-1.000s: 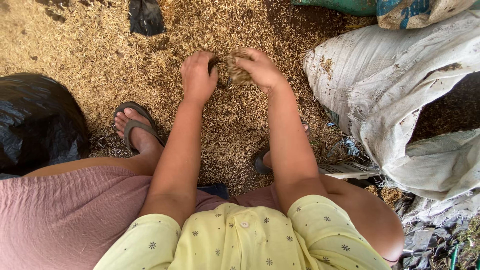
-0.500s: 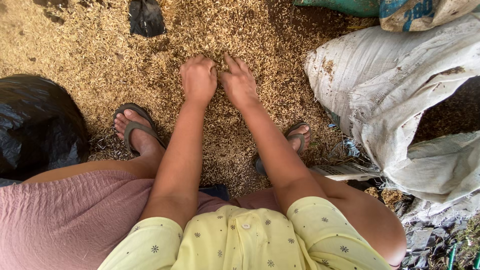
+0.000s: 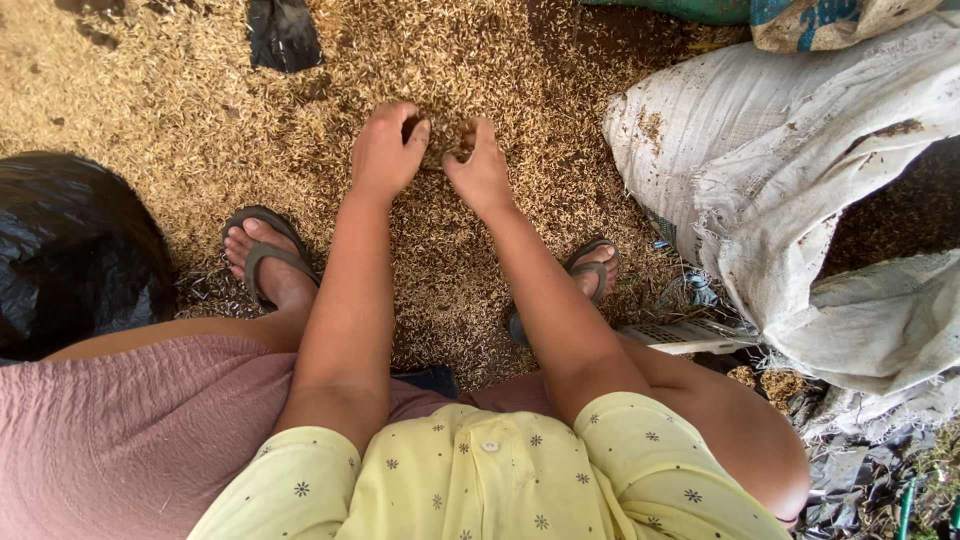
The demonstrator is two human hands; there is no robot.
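Golden-brown grain husks [image 3: 480, 80] covered the ground across the upper middle of the frame, and both hands pressed into them side by side. The left hand [image 3: 385, 150] curled loosely over a small heap, fingers bent but not clenched; the right hand [image 3: 480, 170] cupped the same heap, thumb and fingertips pinching husks. The step looked like gathering a scoop together, and lifting it would likely need the palms closed under the pile. A white woven sack [image 3: 770, 170] crowded the right edge, a black plastic bag [image 3: 70, 250] the left, with sandalled feet [image 3: 270, 260] close below; open room lay toward the top.
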